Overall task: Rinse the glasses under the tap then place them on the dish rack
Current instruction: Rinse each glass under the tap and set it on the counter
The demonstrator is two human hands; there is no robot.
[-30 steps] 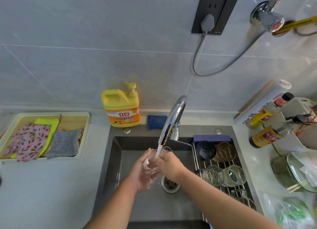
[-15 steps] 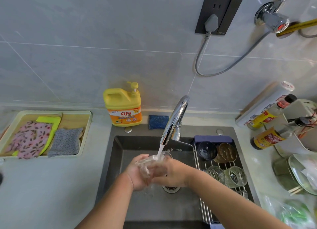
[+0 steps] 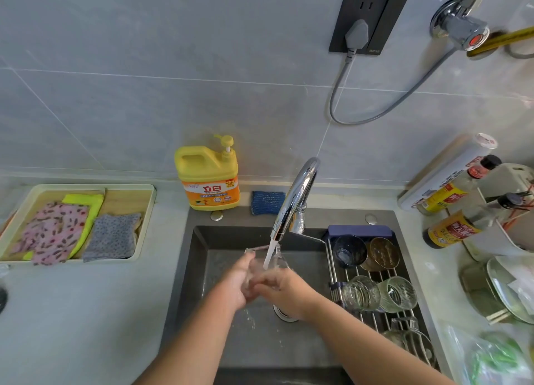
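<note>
"What sort of room is it?"

"A grey kitchen; big pale tiles on the wall (image 3: pixel 144 67), a light grey counter (image 3: pixel 86 312), and a dark grey sink (image 3: pixel 202 257) sunk into it; a black socket (image 3: pixel 384 15) sits high on the wall with a grey plug (image 3: pixel 357 35) in it, and the cable (image 3: pixel 375 119) loops down and off to the right."

"Anything you can read?"

"The yellow detergent bottle (image 3: pixel 208 165) behind the sink says 立白 in white on its orange label; the smaller print is beyond me; the two sauce bottles (image 3: pixel 446 231) on the right carry yellow and red labels, too blurred to read."

"And the glass (image 3: pixel 257 259)?"

"Over the middle of the sink, right under the chrome tap (image 3: pixel 294 199); the water (image 3: pixel 270 253) runs onto it; the left hand (image 3: pixel 234 286) wraps it from the left, fingers curled round it; the right hand (image 3: pixel 284 289) clasps it from the other side, fingers curled over it; both grip the glass."

"Which way does it point?"

"Its long axis looks tilted, rim up and away toward the spout, base down between the palms; the splash blurs it, so I cannot tell for sure."

"The rack?"

"The dish rack (image 3: pixel 372 319) spans the right side of the sink; ribbed glasses (image 3: pixel 361 293) sit side by side on its bars."
</note>
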